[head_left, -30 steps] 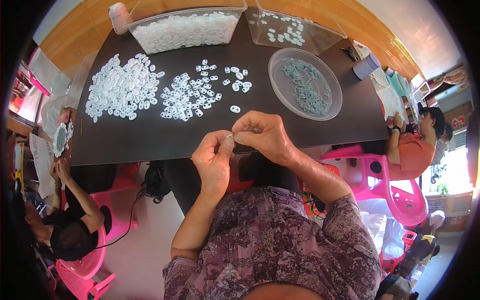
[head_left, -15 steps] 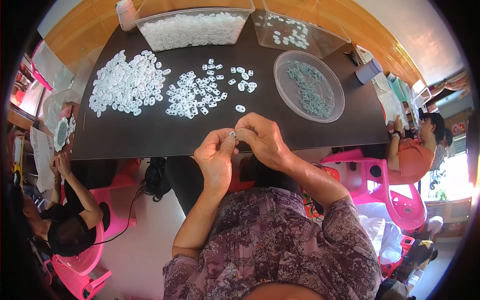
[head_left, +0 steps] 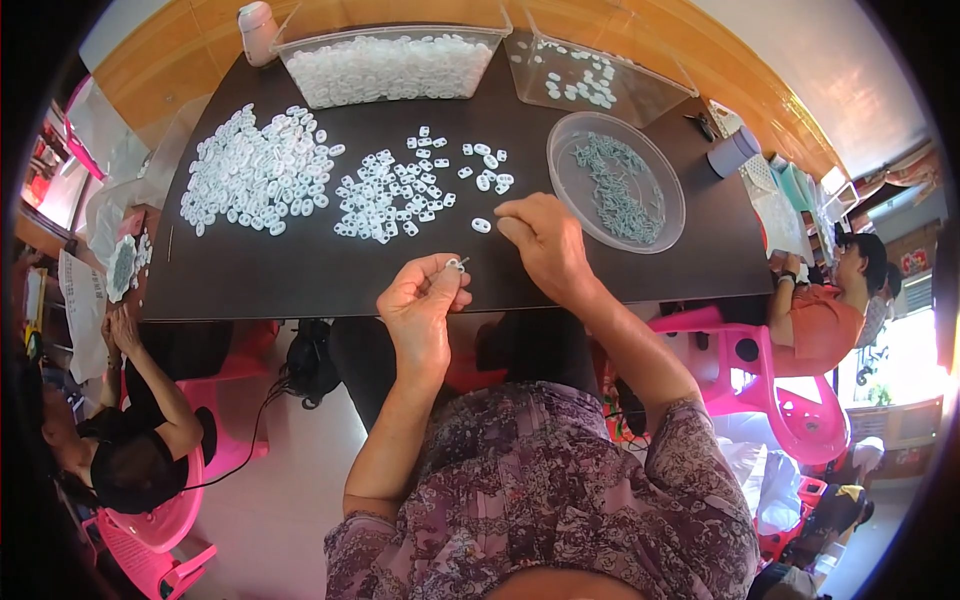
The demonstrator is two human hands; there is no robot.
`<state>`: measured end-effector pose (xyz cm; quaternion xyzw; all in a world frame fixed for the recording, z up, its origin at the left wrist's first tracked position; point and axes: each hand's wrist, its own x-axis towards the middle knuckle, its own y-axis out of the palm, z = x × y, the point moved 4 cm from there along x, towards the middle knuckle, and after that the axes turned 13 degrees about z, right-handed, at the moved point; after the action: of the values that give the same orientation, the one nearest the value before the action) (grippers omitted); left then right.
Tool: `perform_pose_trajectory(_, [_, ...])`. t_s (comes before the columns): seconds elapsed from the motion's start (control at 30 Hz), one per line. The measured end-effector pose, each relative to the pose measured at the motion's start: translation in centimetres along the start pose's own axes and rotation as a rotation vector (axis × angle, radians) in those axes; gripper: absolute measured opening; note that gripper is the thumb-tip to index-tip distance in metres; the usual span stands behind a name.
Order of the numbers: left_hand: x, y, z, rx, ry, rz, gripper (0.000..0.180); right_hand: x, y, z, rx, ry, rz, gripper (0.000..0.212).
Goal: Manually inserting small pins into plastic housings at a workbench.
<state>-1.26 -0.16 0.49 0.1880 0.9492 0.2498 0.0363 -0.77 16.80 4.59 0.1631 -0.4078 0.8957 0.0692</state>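
Observation:
Near the table's front edge, my left hand (head_left: pixel 420 310) pinches a small white plastic piece (head_left: pixel 455 264) between thumb and fingers; a thin greyish pin pokes out of it. My right hand (head_left: pixel 548 245) hovers farther right with its fingers curled closed; anything in them is hidden. Just left of those fingertips lies a single white oval piece (head_left: pixel 481 226) with two holes. Beyond it are a few loose white pieces (head_left: pixel 487 184). A spread of small squarish white pieces (head_left: pixel 385 195) lies in the middle, beside a heap of white oval pieces (head_left: pixel 258 170).
At right sits a round clear tray (head_left: pixel 556 185) of grey-green pins (head_left: pixel 625 190). Behind stand a full clear bin (head_left: pixel 400 103) of white pieces and another clear bin (head_left: pixel 640 105) with a few. A white bottle (head_left: pixel 258 32), purple cup (head_left: pixel 733 152) and pliers (head_left: pixel 702 126) are near the edges. People sit either side.
My right hand has left the left hand and moved right and away from me. My left hand has shifted slightly left, still pinching the small white piece.

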Motion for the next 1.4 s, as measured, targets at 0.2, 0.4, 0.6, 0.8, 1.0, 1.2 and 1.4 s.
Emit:
perform_pose_trajectory(0.2, [0.1,0.0,-0.4,-0.042,-0.012,0.002,0.013,0.9,2.6,-0.7,-0.406,-0.089,0.035,0.012])
perform_pose_trajectory(0.4, [0.0,-0.4,-0.5,-0.06,0.001,0.013,0.013,0.7,1.7,-0.6,0.029,0.052,0.149,0.01])
perform_pose_trajectory(0.6, [-0.1,-0.4,-0.8,-0.071,0.01,0.003,0.013,-0.5,1.3,0.1,0.708,0.243,0.288,0.012])
perform_pose_trajectory(0.8, [0.2,0.2,-0.5,-0.105,0.032,-0.012,0.012,-1.6,2.6,0.6,0.789,0.311,0.263,0.015])
perform_pose_trajectory(1.0, [0.1,0.5,-0.1,-0.14,0.015,0.0,0.011,-2.1,3.6,1.8,0.759,0.251,0.163,0.012])
perform_pose_trajectory(1.2, [0.2,-0.2,0.1,-0.201,-0.012,-0.023,0.011,-2.4,3.8,1.4,0.661,0.207,0.155,0.01])
perform_pose_trajectory(1.4, [0.0,-0.1,-0.1,-0.115,0.012,-0.013,0.012,-2.1,3.1,1.5,0.759,0.263,0.178,0.012])
